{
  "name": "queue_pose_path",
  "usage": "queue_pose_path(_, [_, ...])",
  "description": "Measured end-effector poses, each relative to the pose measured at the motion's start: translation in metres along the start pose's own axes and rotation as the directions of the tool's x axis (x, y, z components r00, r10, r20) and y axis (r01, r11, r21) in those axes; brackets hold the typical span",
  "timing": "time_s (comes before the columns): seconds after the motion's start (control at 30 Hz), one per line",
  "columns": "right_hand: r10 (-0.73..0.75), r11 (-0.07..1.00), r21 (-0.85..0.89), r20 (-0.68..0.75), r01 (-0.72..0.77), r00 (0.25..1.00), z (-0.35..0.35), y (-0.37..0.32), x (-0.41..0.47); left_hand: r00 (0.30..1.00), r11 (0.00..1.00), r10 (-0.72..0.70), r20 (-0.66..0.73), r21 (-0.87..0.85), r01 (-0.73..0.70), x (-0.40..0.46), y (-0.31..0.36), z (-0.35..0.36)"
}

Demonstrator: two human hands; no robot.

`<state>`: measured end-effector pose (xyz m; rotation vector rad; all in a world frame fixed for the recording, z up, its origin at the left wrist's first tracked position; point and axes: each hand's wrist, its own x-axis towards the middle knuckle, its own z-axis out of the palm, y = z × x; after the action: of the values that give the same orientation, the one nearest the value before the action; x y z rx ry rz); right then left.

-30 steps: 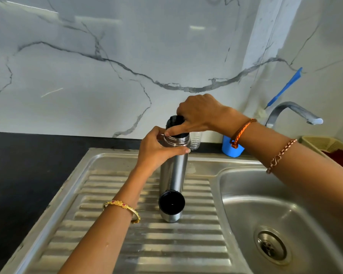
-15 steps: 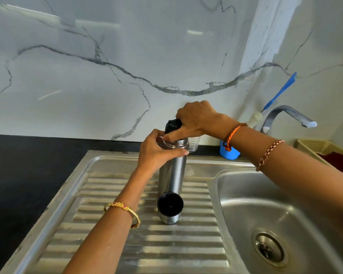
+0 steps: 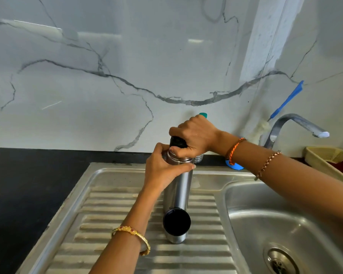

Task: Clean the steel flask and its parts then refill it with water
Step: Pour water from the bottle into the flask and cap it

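Note:
The steel flask (image 3: 179, 190) stands upright on the ribbed drainboard (image 3: 111, 224). My left hand (image 3: 164, 169) is wrapped around its upper body just under the neck. My right hand (image 3: 194, 137) covers the top and grips the black stopper (image 3: 176, 142), of which only the left side shows. The flask's steel cup lid (image 3: 176, 223), black inside, sits on the drainboard right in front of the flask's base, touching or almost touching it.
The sink basin (image 3: 285, 214) with its drain lies to the right, under the tap (image 3: 297, 123). A blue-handled brush (image 3: 287, 99) leans on the marble wall. A clear bottle (image 3: 198, 158) stands behind the flask. A beige basket (image 3: 325, 157) sits far right, black counter (image 3: 28, 184) left.
My right hand has closed lower around the stopper, with the thumb now pressed at the neck. The flask, the cup lid and my left hand stay in place.

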<state>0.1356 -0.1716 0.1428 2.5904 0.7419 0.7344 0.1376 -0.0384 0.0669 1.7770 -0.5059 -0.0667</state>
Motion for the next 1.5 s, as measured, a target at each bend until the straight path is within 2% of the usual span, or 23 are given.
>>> queue_pose_path(0.03, [0.064, 0.995, -0.072, 0.005, -0.063, 0.998, -0.002, -0.005, 0.002, 1.0, 1.0, 0.005, -0.011, 0.002, -0.005, 0.002, -0.001, 0.0])
queue_pose_path(0.1, [0.169, 0.975, -0.173, 0.157, -0.141, 0.973, -0.008, -0.012, 0.003, 1.0, 1.0, 0.007, -0.007, -0.009, -0.007, 0.005, -0.002, -0.002])
queue_pose_path(0.17, [0.135, 0.985, -0.138, 0.288, -0.099, 0.948, -0.016, -0.006, 0.006, 1.0, 1.0, 0.014, 0.009, -0.006, -0.014, 0.006, -0.003, -0.002])
queue_pose_path(0.23, [0.005, 0.999, -0.047, 0.344, 0.012, 0.939, -0.019, 0.009, 0.007, 1.0, 0.999, 0.029, 0.0, 0.02, -0.029, 0.006, -0.002, -0.001])
queue_pose_path(0.33, [-0.127, 0.991, -0.007, 0.304, 0.136, 0.944, -0.01, 0.022, 0.005, 0.999, 0.999, 0.047, 0.002, 0.014, -0.047, 0.009, -0.002, 0.0])
queue_pose_path(0.4, [-0.082, 0.997, 0.01, 0.262, 0.082, 0.962, -0.006, 0.017, 0.004, 0.999, 0.998, 0.052, -0.006, 0.027, -0.052, 0.006, -0.003, 0.003])
queue_pose_path(0.57, [0.183, 0.982, -0.075, 0.195, -0.172, 0.964, -0.001, -0.002, -0.001, 0.993, 0.997, 0.065, -0.097, 0.058, -0.06, 0.011, -0.007, 0.007])
queue_pose_path(0.6, [0.281, 0.959, -0.079, 0.189, -0.271, 0.941, 0.0, -0.001, 0.0, 0.985, 0.989, 0.106, -0.138, 0.114, -0.09, 0.006, -0.018, 0.009])
queue_pose_path(0.67, [0.517, 0.855, -0.095, 0.23, -0.51, 0.824, -0.002, 0.0, 0.005, 0.981, 0.949, 0.129, -0.143, 0.305, -0.08, -0.021, -0.054, 0.021])
queue_pose_path(0.7, [0.56, 0.827, -0.1, 0.23, -0.553, 0.796, 0.0, -0.001, 0.008, 0.991, 0.953, 0.017, -0.134, 0.3, 0.025, -0.037, -0.076, 0.026])
queue_pose_path(0.77, [0.502, 0.864, -0.073, 0.181, -0.498, 0.846, 0.007, -0.005, 0.011, 0.969, 0.974, -0.147, -0.198, 0.141, 0.176, -0.048, -0.099, 0.022])
queue_pose_path(0.8, [0.494, 0.868, -0.044, 0.158, -0.494, 0.855, 0.006, -0.007, 0.015, 0.96, 0.981, -0.162, -0.229, 0.071, 0.183, -0.033, -0.094, 0.01])
queue_pose_path(0.87, [0.48, 0.876, -0.02, 0.143, -0.482, 0.865, 0.004, -0.009, 0.02, 0.963, 0.981, -0.187, -0.193, 0.015, 0.194, -0.005, -0.071, -0.013])
queue_pose_path(0.93, [0.511, 0.858, -0.018, 0.147, -0.514, 0.847, 0.001, -0.011, 0.018, 0.982, 0.983, -0.143, -0.127, 0.098, 0.155, 0.005, -0.05, -0.019])
queue_pose_path(1.07, [0.564, 0.823, -0.007, 0.136, -0.568, 0.815, 0.009, -0.013, 0.016, 0.984, 0.964, -0.085, -0.159, 0.237, 0.122, -0.006, -0.051, 0.005])
queue_pose_path(1.17, [0.569, 0.817, 0.002, 0.157, -0.577, 0.807, 0.01, -0.013, 0.018, 0.978, 0.981, -0.022, -0.21, 0.185, 0.062, 0.012, -0.044, 0.015])
queue_pose_path(1.23, [0.591, 0.796, 0.021, 0.191, -0.605, 0.784, 0.01, -0.012, 0.019, 0.981, 0.99, 0.012, -0.195, 0.143, 0.016, 0.024, -0.036, 0.019])
queue_pose_path(1.3, [0.612, 0.772, 0.039, 0.228, -0.635, 0.758, 0.008, -0.015, 0.019, 0.987, 0.982, 0.051, -0.152, 0.186, -0.022, 0.032, -0.032, 0.023])
queue_pose_path(1.37, [0.656, 0.708, 0.108, 0.263, -0.698, 0.707, 0.003, -0.017, 0.015, 0.987, 0.979, 0.054, -0.151, 0.201, -0.023, 0.037, -0.03, 0.026])
queue_pose_path(1.4, [0.691, 0.64, 0.201, 0.272, -0.741, 0.67, -0.002, -0.018, 0.008, 0.987, 0.983, 0.033, -0.155, 0.184, -0.004, 0.038, -0.029, 0.027])
queue_pose_path(1.43, [0.728, 0.542, 0.326, 0.279, -0.775, 0.627, -0.006, -0.02, -0.002, 0.987, 0.985, 0.016, -0.159, 0.17, 0.011, 0.039, -0.029, 0.028])
queue_pose_path(1.5, [0.805, 0.259, 0.614, 0.289, -0.746, 0.518, -0.006, -0.026, -0.03, 0.987, 0.987, 0.0, -0.161, 0.157, 0.025, 0.04, -0.027, 0.028])
